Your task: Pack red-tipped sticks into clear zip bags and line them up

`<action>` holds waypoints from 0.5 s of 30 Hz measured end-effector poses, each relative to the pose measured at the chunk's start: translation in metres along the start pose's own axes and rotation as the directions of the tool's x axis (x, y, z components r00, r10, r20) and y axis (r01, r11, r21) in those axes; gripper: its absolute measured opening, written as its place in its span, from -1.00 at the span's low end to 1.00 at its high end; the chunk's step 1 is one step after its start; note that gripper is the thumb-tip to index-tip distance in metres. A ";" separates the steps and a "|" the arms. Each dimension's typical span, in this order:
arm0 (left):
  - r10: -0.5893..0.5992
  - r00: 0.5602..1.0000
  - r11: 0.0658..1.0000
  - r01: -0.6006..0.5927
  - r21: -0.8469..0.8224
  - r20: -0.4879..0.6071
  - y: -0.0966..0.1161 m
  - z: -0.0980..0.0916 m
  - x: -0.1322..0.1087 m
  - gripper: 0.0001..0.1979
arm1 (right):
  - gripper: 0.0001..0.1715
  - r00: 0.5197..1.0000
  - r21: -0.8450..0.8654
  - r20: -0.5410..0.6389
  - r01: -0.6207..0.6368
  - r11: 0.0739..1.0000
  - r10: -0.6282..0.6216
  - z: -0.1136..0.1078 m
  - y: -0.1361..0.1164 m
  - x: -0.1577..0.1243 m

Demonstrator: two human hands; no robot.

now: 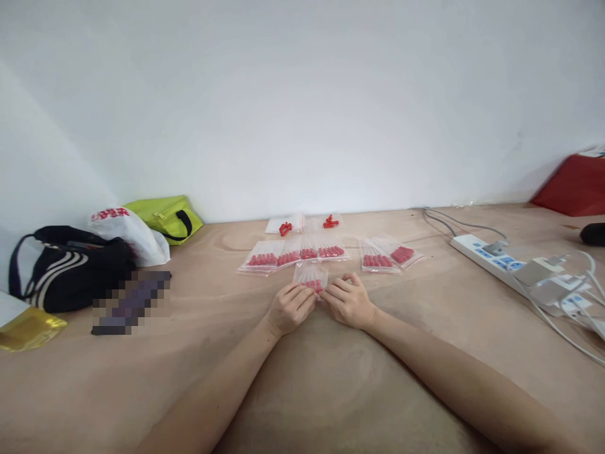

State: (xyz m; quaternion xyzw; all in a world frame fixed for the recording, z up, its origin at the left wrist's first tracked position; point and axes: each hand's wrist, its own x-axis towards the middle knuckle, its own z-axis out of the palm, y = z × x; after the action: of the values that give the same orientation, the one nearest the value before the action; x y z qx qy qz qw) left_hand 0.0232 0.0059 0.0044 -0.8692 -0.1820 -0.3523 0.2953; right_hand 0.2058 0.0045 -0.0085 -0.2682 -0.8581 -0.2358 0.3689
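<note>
My left hand [293, 306] and my right hand [348, 301] meet at the near edge of a small clear plastic bag [311, 272]. Fingers of both hands are closed on that edge, with the fingertips pinched close together. Several pinkish-red pieces show in the bag just above my fingers; their lower ends are hidden. Beyond it lies a row of similar clear bags [288, 251] with red pieces in them. Another group of filled bags [385, 253] rests to the right.
Farther back, small heaps of red pieces [285, 228] lie on clear bags by the wall. A white power strip [501, 261] with plugs and cables stands right. At left are a black bag [70, 268], a white plastic bag [137, 236] and a lime-green bag [165, 217].
</note>
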 end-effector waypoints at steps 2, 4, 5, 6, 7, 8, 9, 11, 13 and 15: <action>0.004 1.000 1.000 -0.004 0.013 0.000 -0.004 -0.001 -0.003 -0.95 | -0.79 1.000 0.024 -0.010 -0.021 0.999 0.021 -0.002 0.001 -0.001; 0.000 1.000 1.000 0.000 0.028 0.007 -0.008 -0.002 -0.007 -0.96 | -0.78 0.999 0.051 -0.021 -0.037 0.998 0.038 -0.003 0.002 -0.001; 0.000 1.000 0.999 0.000 0.032 0.016 -0.009 -0.002 -0.009 -0.96 | -0.77 0.999 0.063 -0.025 -0.041 0.997 0.043 -0.004 0.002 -0.002; 0.004 1.000 0.999 -0.005 0.034 0.028 -0.011 -0.001 -0.010 -0.96 | -0.77 0.999 0.073 -0.028 -0.043 0.996 0.045 -0.005 0.002 -0.002; 0.012 0.999 0.999 -0.013 0.033 0.042 -0.012 -0.001 -0.011 -0.96 | -0.77 0.998 0.080 -0.031 -0.043 0.996 0.046 -0.005 0.002 -0.002; 0.021 0.998 0.999 -0.023 0.030 0.055 -0.013 -0.001 -0.012 -0.95 | -0.77 0.998 0.087 -0.033 -0.042 0.995 0.045 -0.006 0.003 -0.003; 0.027 0.998 0.999 -0.029 0.026 0.065 -0.013 -0.001 -0.013 -0.95 | -0.78 0.999 0.093 -0.032 -0.040 0.995 0.043 -0.007 0.003 -0.004; 0.023 0.997 1.000 -0.024 0.015 0.076 -0.013 -0.001 -0.014 -0.94 | -0.77 0.999 0.103 -0.024 -0.043 0.994 0.045 -0.010 0.006 -0.007; 0.003 0.997 1.000 -0.004 0.008 0.082 -0.013 -0.002 -0.014 -0.93 | -0.77 0.998 0.112 -0.008 -0.067 0.991 0.068 -0.013 0.010 -0.012; -0.020 0.995 1.000 0.020 0.001 0.093 -0.014 -0.003 -0.015 -0.91 | -0.78 0.994 0.116 0.004 -0.111 0.987 0.111 -0.018 0.015 -0.017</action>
State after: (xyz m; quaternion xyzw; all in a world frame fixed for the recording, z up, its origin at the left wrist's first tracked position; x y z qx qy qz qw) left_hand 0.0043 0.0128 0.0002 -0.8828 -0.2043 -0.3144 0.2830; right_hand 0.2345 0.0004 -0.0075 -0.2935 -0.8536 -0.1649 0.3975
